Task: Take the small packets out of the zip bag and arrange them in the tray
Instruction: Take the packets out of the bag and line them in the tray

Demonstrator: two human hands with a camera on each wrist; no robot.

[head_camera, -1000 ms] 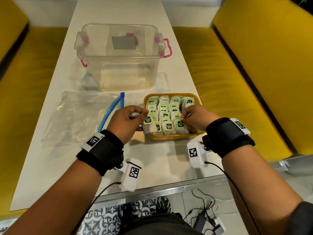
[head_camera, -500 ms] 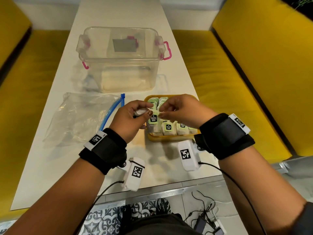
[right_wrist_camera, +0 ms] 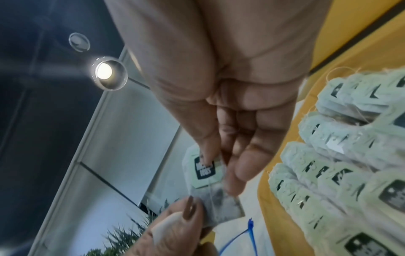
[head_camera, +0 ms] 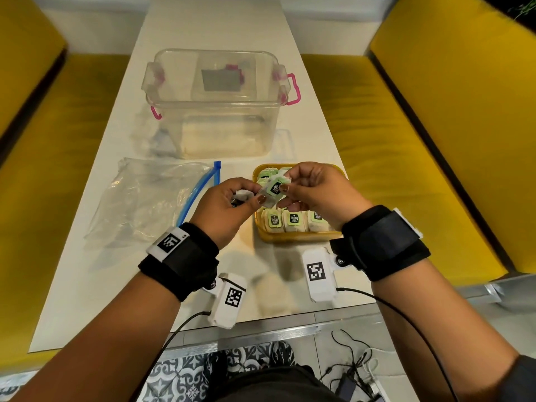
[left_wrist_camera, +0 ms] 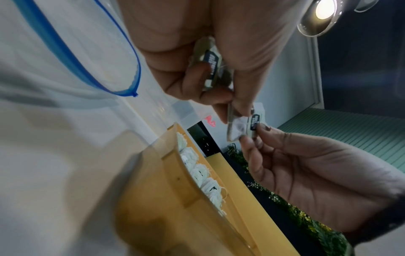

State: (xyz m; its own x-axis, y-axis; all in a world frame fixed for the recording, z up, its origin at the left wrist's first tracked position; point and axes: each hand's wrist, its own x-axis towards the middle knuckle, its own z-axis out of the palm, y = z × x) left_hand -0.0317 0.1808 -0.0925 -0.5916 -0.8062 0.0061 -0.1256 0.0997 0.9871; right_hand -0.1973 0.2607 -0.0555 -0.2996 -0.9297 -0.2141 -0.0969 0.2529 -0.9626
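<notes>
A small tea packet with a green tag is held in the air over the left part of the yellow tray. My left hand pinches its lower corner and my right hand pinches its tag end. The left wrist view shows a second packet tucked against the left palm under curled fingers. Several packets stand in rows in the tray. The clear zip bag with its blue seal lies flat to the left; I see no packets in it.
A clear plastic box with pink latches stands on the white table behind the tray and bag. Yellow bench seats flank the table. Cables lie on the floor near the front edge.
Both hands have lifted from the tray. The right hand moved left from the tray's right side and now pinches the packet that the left hand holds up.
</notes>
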